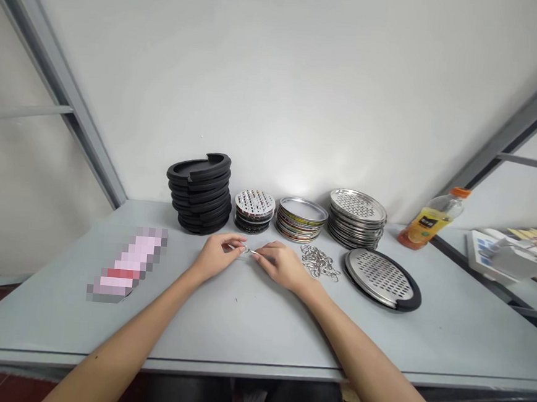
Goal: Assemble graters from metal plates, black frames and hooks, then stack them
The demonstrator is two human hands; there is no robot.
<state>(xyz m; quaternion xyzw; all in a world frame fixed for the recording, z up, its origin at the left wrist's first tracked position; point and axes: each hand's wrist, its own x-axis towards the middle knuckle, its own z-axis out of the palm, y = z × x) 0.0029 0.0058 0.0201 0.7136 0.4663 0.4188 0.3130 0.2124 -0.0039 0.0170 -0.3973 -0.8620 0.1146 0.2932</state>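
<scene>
Between my two hands, just above the middle of the table, is a small silvery metal wire clip (248,251). My left hand (217,256) pinches its left end between thumb and fingertips. The right end is pinched by my right hand (279,264), fingers curled. Its exact shape is partly hidden by the fingertips. Right of my right hand lies a loose pile of similar bent wire clips (320,262). Behind my hands stand a stack of perforated discs (255,205) and a stack of shallow round metal lids (303,210).
Black notched rings (203,205) are stacked at the back left, perforated metal plates (358,207) at the back right. A perforated plate with a black rim (383,279) lies at right. Beyond it leans a juice bottle (429,220). A pixelated pink object (128,264) lies left.
</scene>
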